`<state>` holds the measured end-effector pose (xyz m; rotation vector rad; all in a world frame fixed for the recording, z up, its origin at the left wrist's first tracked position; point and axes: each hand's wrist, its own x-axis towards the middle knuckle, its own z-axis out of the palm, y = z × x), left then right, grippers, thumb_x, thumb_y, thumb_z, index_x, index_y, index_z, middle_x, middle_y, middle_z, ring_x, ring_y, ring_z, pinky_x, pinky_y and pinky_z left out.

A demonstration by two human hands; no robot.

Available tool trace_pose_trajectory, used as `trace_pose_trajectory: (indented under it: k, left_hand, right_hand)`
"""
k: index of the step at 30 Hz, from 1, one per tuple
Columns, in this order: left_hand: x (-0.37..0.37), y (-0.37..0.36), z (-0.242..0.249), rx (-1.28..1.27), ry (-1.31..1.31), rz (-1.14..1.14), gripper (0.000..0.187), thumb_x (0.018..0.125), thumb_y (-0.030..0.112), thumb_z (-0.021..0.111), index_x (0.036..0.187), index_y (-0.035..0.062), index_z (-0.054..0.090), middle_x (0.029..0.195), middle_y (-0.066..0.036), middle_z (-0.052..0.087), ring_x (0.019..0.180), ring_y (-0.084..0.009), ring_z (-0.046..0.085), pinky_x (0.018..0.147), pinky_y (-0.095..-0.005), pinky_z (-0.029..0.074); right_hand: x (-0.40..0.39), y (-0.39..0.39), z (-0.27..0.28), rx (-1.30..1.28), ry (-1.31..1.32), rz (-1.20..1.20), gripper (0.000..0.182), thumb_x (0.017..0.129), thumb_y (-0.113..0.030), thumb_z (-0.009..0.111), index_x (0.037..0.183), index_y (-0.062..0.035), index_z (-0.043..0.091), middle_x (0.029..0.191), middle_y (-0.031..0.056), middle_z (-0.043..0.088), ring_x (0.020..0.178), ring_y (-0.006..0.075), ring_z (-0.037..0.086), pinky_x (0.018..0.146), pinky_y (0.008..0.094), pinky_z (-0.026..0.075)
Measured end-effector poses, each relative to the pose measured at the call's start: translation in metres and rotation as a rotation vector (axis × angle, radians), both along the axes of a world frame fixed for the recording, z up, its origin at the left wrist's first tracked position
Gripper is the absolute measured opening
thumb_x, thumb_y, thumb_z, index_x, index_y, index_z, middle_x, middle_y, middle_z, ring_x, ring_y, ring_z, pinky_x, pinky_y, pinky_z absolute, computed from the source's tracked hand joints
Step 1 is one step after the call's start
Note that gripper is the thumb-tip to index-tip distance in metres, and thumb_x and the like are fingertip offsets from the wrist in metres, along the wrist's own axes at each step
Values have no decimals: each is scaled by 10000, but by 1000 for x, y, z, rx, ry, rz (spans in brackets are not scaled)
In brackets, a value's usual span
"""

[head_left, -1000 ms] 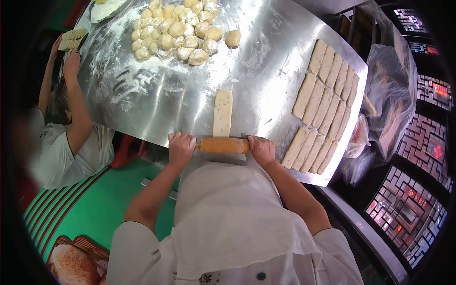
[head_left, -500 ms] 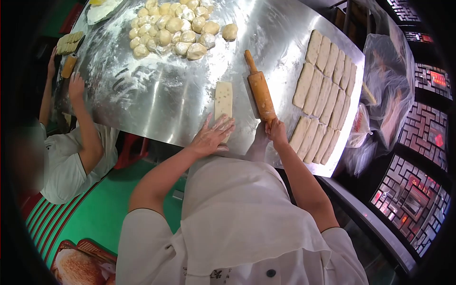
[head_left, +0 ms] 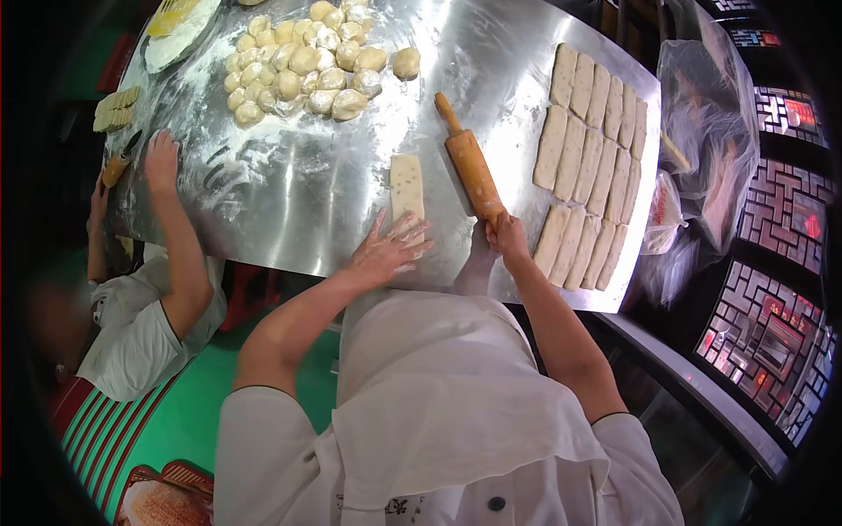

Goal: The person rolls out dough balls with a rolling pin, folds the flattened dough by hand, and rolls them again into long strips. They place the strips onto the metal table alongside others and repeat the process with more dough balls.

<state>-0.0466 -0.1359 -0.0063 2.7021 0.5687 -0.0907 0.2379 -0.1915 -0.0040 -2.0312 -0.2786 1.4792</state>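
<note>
We see left hand [head_left: 386, 247] spread flat, fingers splayed, pressing near end of dough strip [head_left: 406, 187] on steel table [head_left: 333, 188]. Strip runs lengthwise toward 12 o'clock from hand. Right hand [head_left: 507, 237] closed round near handle of rolling pin [head_left: 470, 167]; pin lies at 2 o'clock from strip, angled, just beside it. Rows of rolled strips [head_left: 589, 162] at 3 o'clock. Dough balls [head_left: 303, 66] at 11 o'clock. Co-worker's hand [head_left: 161, 151] at 9 o'clock, apparently flat on floured table; view blurred there.
</note>
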Motion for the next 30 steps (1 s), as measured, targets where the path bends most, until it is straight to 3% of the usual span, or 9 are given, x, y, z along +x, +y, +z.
trace_pose_trajectory:
  k: [6, 9, 11, 14, 16, 19, 24, 27, 30]
  left_hand:
    - [1, 18, 15, -114, -32, -55, 620, 873, 447, 600, 1439, 265, 426, 1569, -25, 279, 1476, -257, 157, 1135, -631, 87]
    - [12, 64, 12, 14, -179, 140, 567, 844, 320, 668, 1363, 162, 505, 1484, -75, 392, 1398, -300, 304, 1116, -566, 225]
    - [28, 100, 3, -165, -281, 550, 572, 790, 203, 728, 1310, 86, 519, 1317, -121, 507, 1272, -334, 434, 1067, -481, 344]
    - [48, 123, 0, -163, -230, 501, 493, 737, 128, 764, 1185, 66, 567, 1114, -140, 568, 1091, -357, 525, 984, -426, 411]
    - [53, 130, -1, -258, -197, 531, 379, 717, 129, 777, 1043, 54, 596, 1007, -143, 590, 1029, -367, 544, 939, -441, 431]
    - [48, 138, -10, -236, -31, 457, 307, 698, 126, 784, 953, 51, 631, 1003, -161, 599, 1009, -361, 550, 889, -453, 456]
    - [34, 143, 50, -868, -186, 422, 174, 698, -53, 642, 819, 19, 540, 834, -35, 475, 770, -146, 501, 740, -272, 425]
    - [1, 135, 46, -1053, -282, 592, 160, 716, -57, 625, 822, 21, 534, 871, -20, 501, 806, -124, 511, 762, -259, 428]
    - [-28, 120, 69, -939, -596, 780, 153, 748, -64, 597, 870, 22, 568, 933, -47, 558, 896, -139, 548, 828, -266, 437]
  right_hand:
    - [0, -1, -6, 32, -23, -23, 544, 1011, -401, 320, 646, -60, 537, 494, 11, 441, 370, 119, 363, 368, 293, 290]
    - [-7, 2, -10, 47, -56, -78, 545, 1006, -394, 339, 655, -44, 567, 501, 25, 467, 379, 130, 395, 385, 303, 331]
    - [-13, 7, -12, 79, -101, -131, 544, 1003, -387, 350, 657, -34, 577, 505, 35, 483, 385, 140, 421, 395, 310, 355]
    - [-22, 15, -3, 62, -192, -21, 521, 994, -365, 369, 719, 9, 605, 548, 90, 557, 445, 172, 547, 441, 341, 436]
    - [-26, 16, -8, 138, -220, -27, 464, 998, -344, 384, 826, 15, 621, 614, 124, 612, 519, 257, 601, 527, 402, 495]
    - [-37, 16, 13, 332, -845, 173, 152, 900, -170, 563, 1010, -73, 601, 1053, 161, 603, 1008, 350, 568, 853, 440, 472]
    - [-64, 23, 33, 782, -456, 531, 404, 801, -154, 706, 1158, -57, 545, 1123, 145, 579, 1096, 323, 551, 912, 417, 452]
    - [-70, 22, 31, 561, -87, 760, 355, 792, -163, 687, 1105, -40, 573, 1047, 136, 630, 1015, 341, 593, 871, 438, 472]
    - [-81, 21, 19, 615, -578, 802, 173, 809, -142, 616, 944, -52, 557, 891, 112, 604, 881, 317, 612, 710, 431, 498]
